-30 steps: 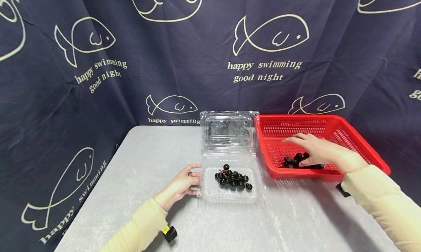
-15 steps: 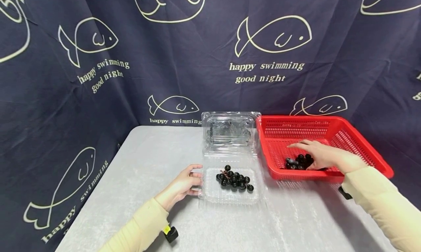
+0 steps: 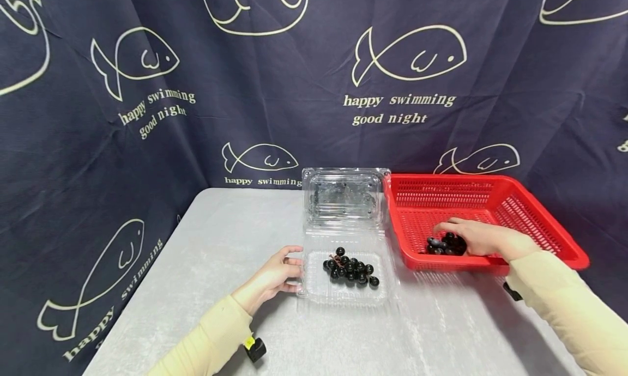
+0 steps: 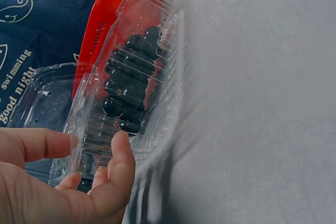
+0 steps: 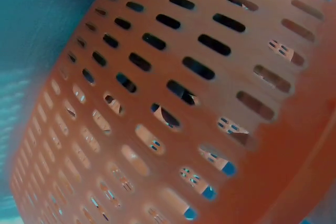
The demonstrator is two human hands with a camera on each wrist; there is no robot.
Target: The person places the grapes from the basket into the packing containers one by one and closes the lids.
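Observation:
A clear plastic clamshell box (image 3: 387, 267) lies open on the table, its lid (image 3: 343, 196) raised at the back. In its base sits a bunch of black grapes (image 3: 348, 268). My left hand (image 3: 270, 272) touches the box's left rim, fingers spread and loosely bent; the left wrist view shows fingertips against the wall. My right hand (image 3: 478, 238) reaches into the red basket (image 3: 544, 226) with fingers curled over a second bunch of black grapes (image 3: 444, 245). The thumb there is hidden. In the right wrist view the basket's slotted wall (image 5: 168, 98) blocks the hand and grapes.
The basket stands at the back right, its left side close against the box. A dark blue curtain (image 3: 275, 92) with fish drawings hangs behind and left of the grey table (image 3: 235, 229). The basket's front rim (image 3: 456, 262) runs below my right forearm.
My right hand has gone lower in the basket, and its spread fingers have curled in around the grapes. The left hand stays at the box rim. The head view has shifted slightly.

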